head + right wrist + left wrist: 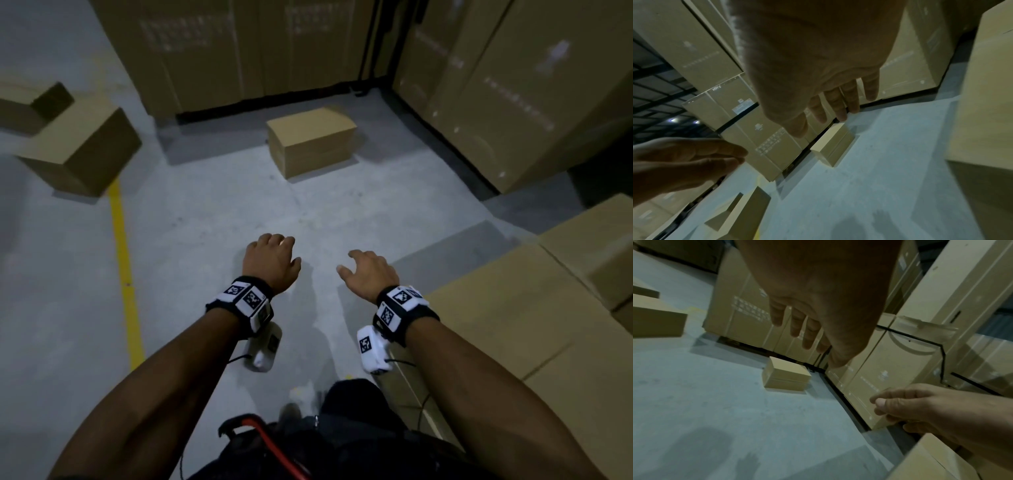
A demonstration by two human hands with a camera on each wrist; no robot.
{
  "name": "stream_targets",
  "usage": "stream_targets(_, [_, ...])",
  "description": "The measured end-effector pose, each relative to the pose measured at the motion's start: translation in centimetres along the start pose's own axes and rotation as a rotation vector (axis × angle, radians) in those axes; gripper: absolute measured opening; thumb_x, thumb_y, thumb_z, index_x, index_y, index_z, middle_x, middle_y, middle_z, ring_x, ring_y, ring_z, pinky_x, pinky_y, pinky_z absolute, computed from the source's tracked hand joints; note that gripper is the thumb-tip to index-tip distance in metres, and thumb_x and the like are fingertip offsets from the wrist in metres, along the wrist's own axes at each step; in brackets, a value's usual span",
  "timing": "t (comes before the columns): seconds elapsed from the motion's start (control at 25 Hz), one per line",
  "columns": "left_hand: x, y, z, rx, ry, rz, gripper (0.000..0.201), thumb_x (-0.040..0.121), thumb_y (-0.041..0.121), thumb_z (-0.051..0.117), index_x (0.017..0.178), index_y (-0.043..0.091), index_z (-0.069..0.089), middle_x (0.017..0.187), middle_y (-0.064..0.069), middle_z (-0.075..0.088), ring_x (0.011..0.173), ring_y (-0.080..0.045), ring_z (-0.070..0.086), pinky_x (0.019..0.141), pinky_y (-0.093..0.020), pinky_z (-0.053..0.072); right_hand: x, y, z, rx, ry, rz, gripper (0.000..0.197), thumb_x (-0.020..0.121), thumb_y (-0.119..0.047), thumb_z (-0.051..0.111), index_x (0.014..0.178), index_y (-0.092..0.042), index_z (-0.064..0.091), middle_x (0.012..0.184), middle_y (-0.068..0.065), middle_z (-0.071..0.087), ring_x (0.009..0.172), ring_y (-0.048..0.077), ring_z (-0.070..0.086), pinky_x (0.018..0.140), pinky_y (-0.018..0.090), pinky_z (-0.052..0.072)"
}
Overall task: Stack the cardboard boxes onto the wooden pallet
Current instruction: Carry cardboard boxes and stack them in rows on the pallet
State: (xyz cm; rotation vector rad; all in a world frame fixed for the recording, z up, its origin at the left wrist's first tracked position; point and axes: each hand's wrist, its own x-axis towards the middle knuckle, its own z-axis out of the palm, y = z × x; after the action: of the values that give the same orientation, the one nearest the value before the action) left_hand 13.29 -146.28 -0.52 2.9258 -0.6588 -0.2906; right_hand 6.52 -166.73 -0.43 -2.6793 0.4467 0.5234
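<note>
Ahead, both hands (pixel 270 262) (pixel 368 274) hang relaxed, empty; the small box (pixel 310 145) lies lengthwise left-to-right.

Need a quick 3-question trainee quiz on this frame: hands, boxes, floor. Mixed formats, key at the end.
1. True or false: the left hand is gripping a box.
2. Multiple choice: the small cardboard box ahead of the hands sits
A) on the bare floor, alone
B) on top of the low stacked boxes at the right
C) in the right hand
3. Fill in: the painted floor line at the left is coloured ____.

Key:
1. False; both hands are free, fingers relaxed.
2. A
3. yellow
</note>
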Motion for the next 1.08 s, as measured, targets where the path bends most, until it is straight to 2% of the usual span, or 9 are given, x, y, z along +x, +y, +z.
stream_targets(0.2, [4.5,-8.1,-0.8,-0.017,0.001,-0.071,0.05,0.097,0.044,0.048,0.138,0.014,0.05,0.139,-0.008,0.054,0.13,-0.03,0.044,0.1,-0.042,0.039,7.1,-6.3,0.4,-0.01,-0.024,-0.023,0.063,0.099,-0.054,0.046,0.15,-0.019,0.039,0.152,0.012,0.041,0.137,0.034,0.039,0.11,0.044,0.034])
stream_targets(0.32, [9.9,-12.7,-1.4,-0.01,-0.01,-0.088,0.051,0.098,0.045,0.046,0.14,0.015,0.047,0.141,-0.007,0.053,0.132,-0.029,0.043,0.102,-0.042,0.038,13.9,-9.9,0.6,0.026,-0.043,-0.023,0.063,0.098,-0.054,0.046,0.15,-0.019,0.039,0.152,0.011,0.041,0.137,0.035,0.039,0.11,0.045,0.034])
stream_targets(0.48, [19.8,-18.9,-3.9,-0.001,-0.041,-0.098,0.051,0.099,0.045,0.044,0.141,0.015,0.046,0.143,-0.007,0.051,0.133,-0.029,0.042,0.103,-0.041,0.038,24.9,-15.4,-1.0,0.099,-0.07,0.006,0.064,0.098,-0.054,0.047,0.151,-0.019,0.037,0.153,0.013,0.039,0.138,0.036,0.037,0.11,0.045,0.034])
stream_targets(0.72, [32.1,-25.5,-10.0,-0.032,0.012,-0.111,0.052,0.1,0.044,0.044,0.142,0.014,0.045,0.144,-0.009,0.05,0.134,-0.03,0.042,0.103,-0.043,0.038,37.4,-23.4,-6.7,0.162,-0.048,0.034,0.064,0.098,-0.052,0.048,0.151,-0.019,0.036,0.153,0.015,0.038,0.138,0.037,0.037,0.111,0.046,0.035])
stream_targets(0.88, [40.2,-29.1,-11.4,-0.039,-0.008,-0.074,0.051,0.1,0.044,0.044,0.141,0.013,0.047,0.143,-0.009,0.051,0.133,-0.03,0.042,0.103,-0.044,0.038,44.8,-26.4,-8.7,0.206,-0.02,0.102,0.065,0.098,-0.053,0.048,0.152,-0.02,0.036,0.153,0.014,0.038,0.139,0.037,0.037,0.112,0.047,0.035])
stream_targets(1.08, [53.1,-34.8,-11.7,-0.028,-0.063,0.055,0.053,0.1,0.044,0.042,0.143,0.014,0.044,0.145,-0.009,0.049,0.134,-0.03,0.041,0.104,-0.043,0.037,55.6,-29.9,-9.8,0.282,0.017,0.245,0.066,0.097,-0.053,0.049,0.153,-0.02,0.035,0.153,0.014,0.038,0.139,0.037,0.038,0.112,0.048,0.035])
